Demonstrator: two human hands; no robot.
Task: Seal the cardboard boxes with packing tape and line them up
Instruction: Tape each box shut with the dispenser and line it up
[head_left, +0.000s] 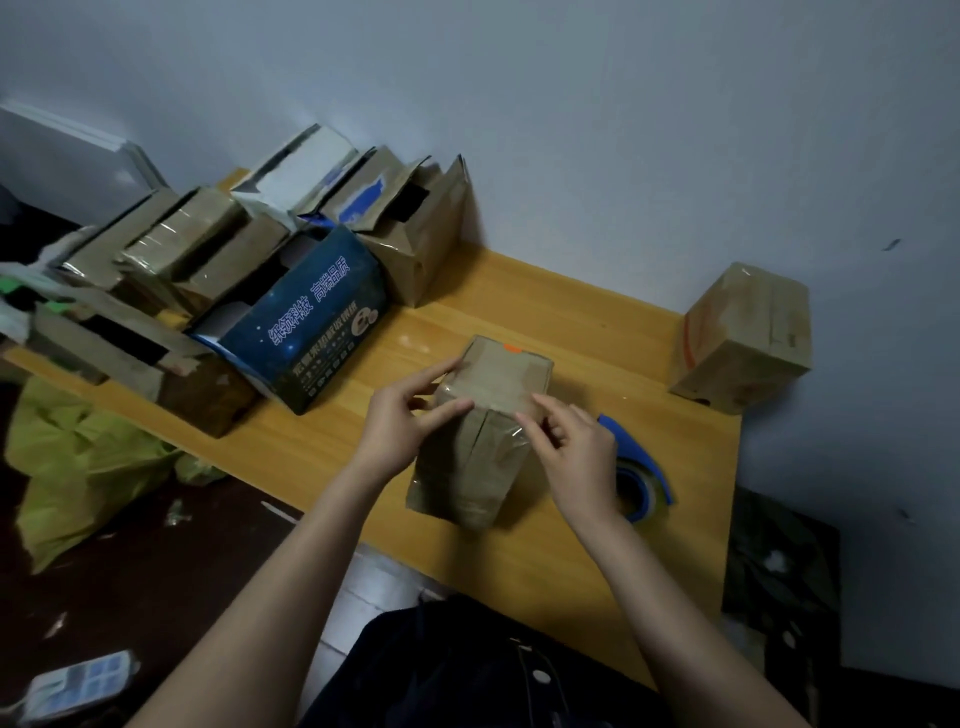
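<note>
A small brown cardboard box (485, 431) stands on the wooden table (550, 312), with clear tape over its top edge and down its near side. My left hand (402, 415) presses straight fingers against the box's upper left edge. My right hand (574, 441) touches the tape at the upper right corner with its fingertips. A blue tape dispenser (641, 467) lies on the table just right of my right hand. A taped cardboard box (745, 338) sits by the wall at the table's far right.
Several cardboard boxes (208, 249) and a dark blue printed box (306, 322) crowd the table's left end. A yellow-green plastic bag (78, 457) lies on the dark floor at left. A black bag (779, 571) sits right of the table.
</note>
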